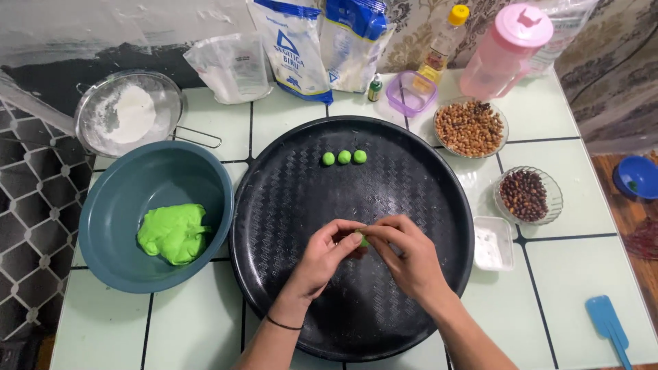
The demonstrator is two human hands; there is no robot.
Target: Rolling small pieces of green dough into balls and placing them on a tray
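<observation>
Two bare hands meet over the near half of a large round black tray [288, 205] that sits in the middle of a pale tiled counter [205, 322]. The left hand [322, 257] and the right hand [404, 257] are brought together, fingertips touching, and between them they pinch a small bit of green dough [363, 240], of which only a sliver shows past the fingers. A thin dark band circles the left wrist.

Toward the tray's far edge three small green dough balls [344, 157] lie in a short row, just beside one another and well apart from the hands. Left of the tray, touching its rim, stands a blue-grey bowl [110, 212] with a lump of green dough [175, 233] resting in its bottom. Beyond that bowl, near the counter's far left corner, a metal sieve [89, 109] holds white flour.

Along the far edge of the counter stand a clear bag of white powder [229, 65], two blue-and-white bags [322, 41], a small green-capped bottle [374, 88], a small purple container [410, 92], a yellow-capped bottle [442, 41] and a pink jug [504, 51]. At the right side of the tray are a glass dish of light brown nuts [470, 127], a glass dish of dark brown nuts [525, 195] nearer the right edge, and a small white rectangular tub [492, 243] just beside the tray's rim. A blue spatula [608, 325] lies near the counter's near right corner.
</observation>
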